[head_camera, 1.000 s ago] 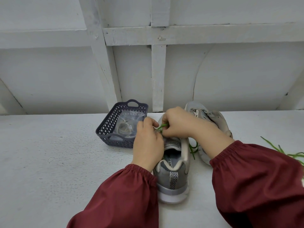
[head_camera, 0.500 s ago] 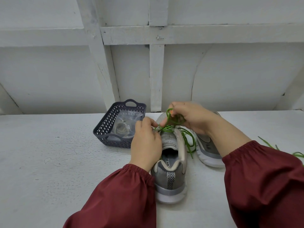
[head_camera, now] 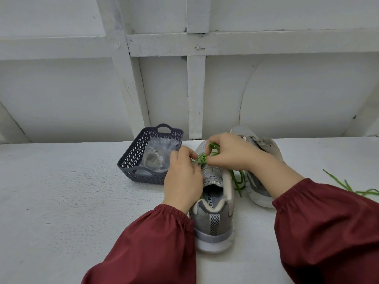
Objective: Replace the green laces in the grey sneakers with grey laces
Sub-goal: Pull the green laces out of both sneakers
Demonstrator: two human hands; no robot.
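A grey sneaker point(head_camera: 214, 220) stands heel toward me in the middle of the white table. Its green lace point(head_camera: 205, 157) is bunched over the eyelets, and a loose length trails down the shoe's right side. My left hand point(head_camera: 182, 178) rests on the shoe's left side and pinches the lace. My right hand point(head_camera: 229, 153) grips a bundle of the same lace just above the tongue. A second grey sneaker point(head_camera: 258, 187) lies behind my right wrist, partly hidden. A clear bag holding coiled grey laces point(head_camera: 154, 157) sits in the basket.
A dark lattice basket point(head_camera: 131, 160) stands left of the shoes. Another green lace point(head_camera: 348, 186) lies loose on the table at the right edge. A white panelled wall rises right behind the table.
My right hand rose with a bundle of green lace, then came back down toward the eyelets. My left hand stayed on the shoe, pinching the lace.
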